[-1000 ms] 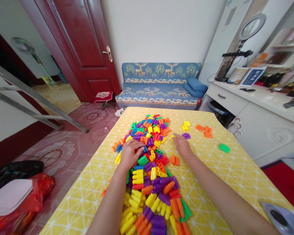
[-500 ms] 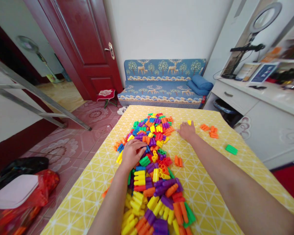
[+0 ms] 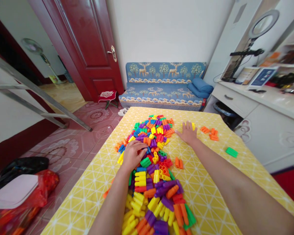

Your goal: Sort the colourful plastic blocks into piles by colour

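A long heap of plastic toy pieces shaped like joined tubes (image 3: 140, 178), in yellow, purple, orange, red, green and blue, runs down the table. My left hand (image 3: 133, 155) rests on the heap's left side, fingers loosely curved with the thumb a little apart; blue and green pieces lie by its fingertips. Right of the far part of the heap, my right hand (image 3: 188, 133) lies flat on the cloth with its fingers spread. A yellow piece (image 3: 193, 126) shows just beyond its fingers, partly covered. Loose orange pieces (image 3: 214, 134) lie right of that hand.
A yellow patterned cloth (image 3: 205, 186) covers the table. A green piece (image 3: 232, 152) and an orange piece (image 3: 179, 163) lie apart from the heap. Behind stands a blue sofa (image 3: 159, 91). A white cabinet (image 3: 264, 120) is at the right, a metal ladder (image 3: 39, 101) at the left.
My right hand has opened out, its fingers now spread beside the yellow piece. My left hand stays in nearly the same place on the heap. The view has shifted slightly.
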{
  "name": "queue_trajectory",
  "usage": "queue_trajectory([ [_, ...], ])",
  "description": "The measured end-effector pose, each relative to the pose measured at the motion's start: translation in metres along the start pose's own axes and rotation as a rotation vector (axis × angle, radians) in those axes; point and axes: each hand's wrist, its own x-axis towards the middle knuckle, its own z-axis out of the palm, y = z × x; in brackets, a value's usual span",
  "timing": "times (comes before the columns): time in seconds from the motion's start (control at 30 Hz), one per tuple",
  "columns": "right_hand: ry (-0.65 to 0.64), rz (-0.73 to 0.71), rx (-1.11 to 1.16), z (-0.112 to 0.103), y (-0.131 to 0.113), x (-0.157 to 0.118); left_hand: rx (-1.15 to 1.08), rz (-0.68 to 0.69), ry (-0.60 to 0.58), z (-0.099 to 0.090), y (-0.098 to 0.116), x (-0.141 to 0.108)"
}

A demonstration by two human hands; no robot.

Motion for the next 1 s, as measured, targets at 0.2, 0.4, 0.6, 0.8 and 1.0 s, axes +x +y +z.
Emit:
queue_trajectory([
  [0.2, 0.27, -0.394, 0.344, 0.018, -0.032, -0.051, 0.006, -0.001, -0.007, -0.001, 0.001, 0.0],
  [0.4, 0.145, -0.401, 0.505, 0.021, -0.063, -0.055, 0.007, 0.021, 0.005, 0.001, -0.003, -0.001],
  [0.6, 0.102, -0.412, 0.518, 0.011, -0.061, -0.056, 0.001, 0.016, 0.0, 0.001, -0.003, 0.0],
  [0.8, 0.142, -0.375, 1.001, 0.003, -0.05, -0.095, -0.002, 0.012, 0.004, 0.001, -0.002, 0.0],
  [1.0, -0.014, -0.094, 1.958, 0.0, -0.046, -0.144, 0.019, 0.002, -0.003, -0.002, -0.001, 0.0],
])
